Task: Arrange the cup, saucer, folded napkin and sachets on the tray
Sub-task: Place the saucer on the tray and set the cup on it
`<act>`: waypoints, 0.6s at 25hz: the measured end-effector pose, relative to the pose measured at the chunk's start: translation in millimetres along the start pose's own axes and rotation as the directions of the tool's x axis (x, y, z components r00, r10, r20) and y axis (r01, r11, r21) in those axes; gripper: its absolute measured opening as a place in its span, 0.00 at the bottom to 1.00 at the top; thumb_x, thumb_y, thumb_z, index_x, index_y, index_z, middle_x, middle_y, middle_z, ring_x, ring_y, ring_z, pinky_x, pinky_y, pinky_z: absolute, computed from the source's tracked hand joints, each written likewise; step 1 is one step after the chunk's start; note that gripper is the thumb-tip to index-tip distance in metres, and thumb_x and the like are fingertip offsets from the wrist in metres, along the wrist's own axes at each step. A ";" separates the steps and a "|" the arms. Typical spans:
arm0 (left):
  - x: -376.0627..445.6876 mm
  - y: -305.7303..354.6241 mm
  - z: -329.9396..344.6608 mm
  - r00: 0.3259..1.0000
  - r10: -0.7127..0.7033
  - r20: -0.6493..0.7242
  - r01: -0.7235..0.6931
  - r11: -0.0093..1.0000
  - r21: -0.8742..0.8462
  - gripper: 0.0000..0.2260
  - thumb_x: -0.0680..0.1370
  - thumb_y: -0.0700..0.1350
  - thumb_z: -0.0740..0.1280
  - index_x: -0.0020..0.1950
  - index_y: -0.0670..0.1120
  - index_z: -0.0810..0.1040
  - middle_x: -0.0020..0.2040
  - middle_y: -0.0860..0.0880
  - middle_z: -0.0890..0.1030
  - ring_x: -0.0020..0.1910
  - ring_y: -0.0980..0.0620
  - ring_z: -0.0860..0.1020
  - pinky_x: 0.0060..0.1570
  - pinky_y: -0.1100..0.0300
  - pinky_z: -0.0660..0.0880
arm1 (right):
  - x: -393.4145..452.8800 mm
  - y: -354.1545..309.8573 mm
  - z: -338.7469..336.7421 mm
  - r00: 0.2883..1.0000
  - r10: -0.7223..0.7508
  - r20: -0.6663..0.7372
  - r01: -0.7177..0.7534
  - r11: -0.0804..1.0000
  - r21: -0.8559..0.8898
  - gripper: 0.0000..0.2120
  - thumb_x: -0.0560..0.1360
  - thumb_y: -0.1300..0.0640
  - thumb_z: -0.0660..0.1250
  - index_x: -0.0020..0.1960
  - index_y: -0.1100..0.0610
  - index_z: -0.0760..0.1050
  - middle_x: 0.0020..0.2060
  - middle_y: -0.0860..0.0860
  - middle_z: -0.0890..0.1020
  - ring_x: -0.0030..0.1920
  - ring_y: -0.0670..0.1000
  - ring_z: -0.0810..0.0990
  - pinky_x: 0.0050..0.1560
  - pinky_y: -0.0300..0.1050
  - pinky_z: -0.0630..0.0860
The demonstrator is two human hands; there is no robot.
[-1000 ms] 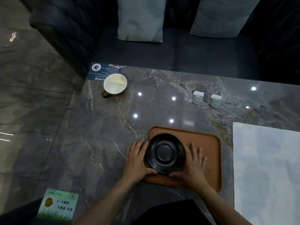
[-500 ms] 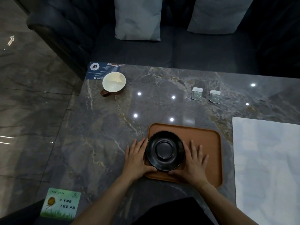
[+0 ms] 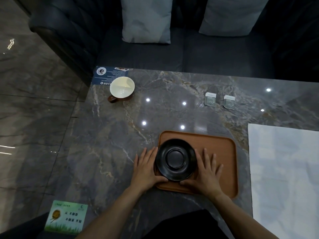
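Now the black saucer [image 3: 176,159] sits on the left part of the brown tray [image 3: 219,149], right between the two hands. The left hand [image 3: 145,171] and the right hand [image 3: 206,173] lie flat, fingers spread, and seem to touch its rim at both sides without gripping. Far past the fingertips stand the cup [image 3: 121,88] and two sachets [image 3: 210,99]. A white cloth [image 3: 284,169], maybe the napkin, lies right of the right hand.

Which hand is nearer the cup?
Left. The left hand sits at the saucer's left edge, below the far-left cup; the right hand, on the tray, lies farther right.
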State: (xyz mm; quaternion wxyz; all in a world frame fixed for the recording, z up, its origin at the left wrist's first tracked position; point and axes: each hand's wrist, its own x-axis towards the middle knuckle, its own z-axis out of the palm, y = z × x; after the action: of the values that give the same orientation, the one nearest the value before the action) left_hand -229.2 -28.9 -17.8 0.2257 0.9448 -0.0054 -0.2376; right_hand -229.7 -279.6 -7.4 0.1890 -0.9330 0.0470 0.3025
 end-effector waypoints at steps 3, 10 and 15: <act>0.3 -0.4 -0.1 1.000 -0.007 0.012 0.008 1.000 -0.008 0.56 0.59 0.72 0.68 0.79 0.57 0.43 0.80 0.57 0.50 0.78 0.53 0.41 0.76 0.45 0.38 | -1.1 -0.9 -1.7 1.000 0.009 -0.001 -0.009 1.000 -0.009 0.63 0.55 0.23 0.69 0.70 0.32 0.26 0.78 0.45 0.33 0.76 0.59 0.30 0.72 0.71 0.36; 2.2 -12.4 -14.0 0.998 0.008 0.068 -0.005 0.999 -0.044 0.54 0.60 0.72 0.69 0.79 0.56 0.49 0.80 0.56 0.53 0.78 0.56 0.45 0.74 0.43 0.37 | 1.0 9.0 -20.5 1.000 -0.025 -0.010 0.025 0.999 -0.028 0.60 0.54 0.22 0.66 0.78 0.38 0.43 0.80 0.45 0.46 0.79 0.57 0.43 0.75 0.65 0.49; 8.0 -33.5 -41.4 0.998 0.042 0.052 -0.034 0.988 -0.153 0.29 0.71 0.64 0.68 0.70 0.55 0.70 0.71 0.54 0.71 0.71 0.54 0.67 0.74 0.46 0.56 | 18.4 9.7 -53.8 0.990 -0.091 -0.105 0.082 0.992 -0.091 0.37 0.70 0.24 0.48 0.67 0.46 0.72 0.67 0.50 0.75 0.64 0.55 0.74 0.61 0.56 0.74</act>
State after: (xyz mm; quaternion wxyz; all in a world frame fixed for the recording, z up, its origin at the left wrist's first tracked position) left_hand -206.6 17.9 -3.2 0.3015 0.9176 -0.0114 -0.2588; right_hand -187.3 -308.6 18.8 0.1587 -0.9566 0.0035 0.2445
